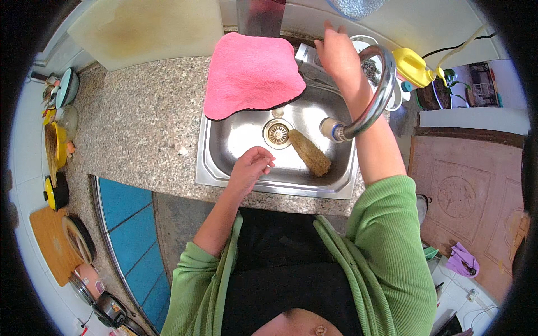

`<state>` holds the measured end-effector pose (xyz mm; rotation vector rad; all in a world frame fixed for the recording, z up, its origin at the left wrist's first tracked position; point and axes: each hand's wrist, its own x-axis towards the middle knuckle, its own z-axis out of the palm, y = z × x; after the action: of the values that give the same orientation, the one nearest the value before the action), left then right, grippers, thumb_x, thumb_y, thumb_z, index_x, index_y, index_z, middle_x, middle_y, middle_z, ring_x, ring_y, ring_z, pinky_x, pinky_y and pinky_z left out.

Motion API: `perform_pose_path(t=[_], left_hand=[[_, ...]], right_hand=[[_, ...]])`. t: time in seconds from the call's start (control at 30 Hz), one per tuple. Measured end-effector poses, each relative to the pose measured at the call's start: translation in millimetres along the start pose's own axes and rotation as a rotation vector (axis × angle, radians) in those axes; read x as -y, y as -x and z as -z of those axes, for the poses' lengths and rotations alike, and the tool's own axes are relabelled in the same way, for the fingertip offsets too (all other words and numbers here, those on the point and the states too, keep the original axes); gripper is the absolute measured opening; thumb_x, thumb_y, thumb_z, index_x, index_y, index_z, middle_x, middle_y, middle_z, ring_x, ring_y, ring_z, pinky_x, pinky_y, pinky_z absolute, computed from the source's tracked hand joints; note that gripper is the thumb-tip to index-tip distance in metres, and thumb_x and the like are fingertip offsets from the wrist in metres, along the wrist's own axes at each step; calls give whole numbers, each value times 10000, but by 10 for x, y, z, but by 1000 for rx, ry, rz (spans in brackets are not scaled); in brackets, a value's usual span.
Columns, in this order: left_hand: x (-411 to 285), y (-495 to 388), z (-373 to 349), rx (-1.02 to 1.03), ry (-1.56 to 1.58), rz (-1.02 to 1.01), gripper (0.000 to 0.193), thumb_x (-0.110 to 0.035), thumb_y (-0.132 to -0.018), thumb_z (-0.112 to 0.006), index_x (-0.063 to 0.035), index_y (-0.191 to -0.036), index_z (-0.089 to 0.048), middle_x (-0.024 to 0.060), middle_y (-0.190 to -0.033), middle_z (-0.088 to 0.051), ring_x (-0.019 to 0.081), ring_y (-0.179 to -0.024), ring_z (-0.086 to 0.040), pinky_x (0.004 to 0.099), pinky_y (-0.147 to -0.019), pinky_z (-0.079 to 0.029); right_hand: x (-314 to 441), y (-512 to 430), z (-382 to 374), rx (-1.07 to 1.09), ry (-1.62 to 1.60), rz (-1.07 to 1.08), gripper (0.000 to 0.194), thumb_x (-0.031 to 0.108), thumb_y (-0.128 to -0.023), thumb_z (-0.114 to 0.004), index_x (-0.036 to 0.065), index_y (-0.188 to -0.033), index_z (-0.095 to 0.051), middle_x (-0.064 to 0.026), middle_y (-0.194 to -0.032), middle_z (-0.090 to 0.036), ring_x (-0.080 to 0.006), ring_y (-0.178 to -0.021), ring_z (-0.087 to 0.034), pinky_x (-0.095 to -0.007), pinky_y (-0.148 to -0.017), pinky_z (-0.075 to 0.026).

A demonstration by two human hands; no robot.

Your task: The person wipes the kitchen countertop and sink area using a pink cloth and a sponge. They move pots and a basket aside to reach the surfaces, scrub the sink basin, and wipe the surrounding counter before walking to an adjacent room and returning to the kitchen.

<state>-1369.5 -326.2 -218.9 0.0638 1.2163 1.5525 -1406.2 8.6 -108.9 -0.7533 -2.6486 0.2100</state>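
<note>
My left hand hovers over the front part of a stainless steel sink, fingers loosely curled and nothing visible in them. My right hand reaches past the curved metal faucet towards the wall, with fingers spread and no object seen in it. Just beyond its fingertips hangs a blue-and-white fluffy cloth, cut off by the top of the view. A brown loofah-like scrubber lies in the basin beside the drain. Draped over the sink's back left corner is a pink cloth with a dark edge.
Speckled stone countertop runs left of the sink. White dishes with dark bits and a yellow jug stand behind the faucet. A pale board leans on the back wall. Cookware and a wooden board line the left side.
</note>
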Motion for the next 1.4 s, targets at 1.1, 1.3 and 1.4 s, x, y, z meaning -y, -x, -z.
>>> perform_pose_path(t=[1.1, 1.3, 1.4], left_hand=[[-234, 255, 505, -238, -750, -10, 120, -98, -944, -645, -28, -1015, -711, 63, -870, -701, 143, -799, -688, 289, -635, -523], [-75, 190, 834, -295, -1277, -685, 98, -98, -878, -697, -26, -943, -710, 139, -877, -688, 320, -780, -668, 389, -677, -534], [-37, 209, 905, -290, -1282, -727, 84, -78, -874, -695, -24, -937, -704, 154, -892, -683, 343, -803, -660, 403, -704, -534]], right_hand=[[-304, 1856, -662, 373, -2220, -765, 387, 333, -986, -635, -38, -1093, -630, -176, -1112, -678, -275, -979, -684, -370, -929, -565], [-51, 2461, -848, 764, 148, -211, 778, 250, -865, -736, 133, -1529, -349, -239, -1315, -550, -427, -1226, -519, -476, -1062, -430], [-313, 2765, -1021, 728, -130, -233, 800, 223, -860, -726, 132, -1540, -314, -270, -1258, -542, -435, -1186, -517, -486, -1028, -438]])
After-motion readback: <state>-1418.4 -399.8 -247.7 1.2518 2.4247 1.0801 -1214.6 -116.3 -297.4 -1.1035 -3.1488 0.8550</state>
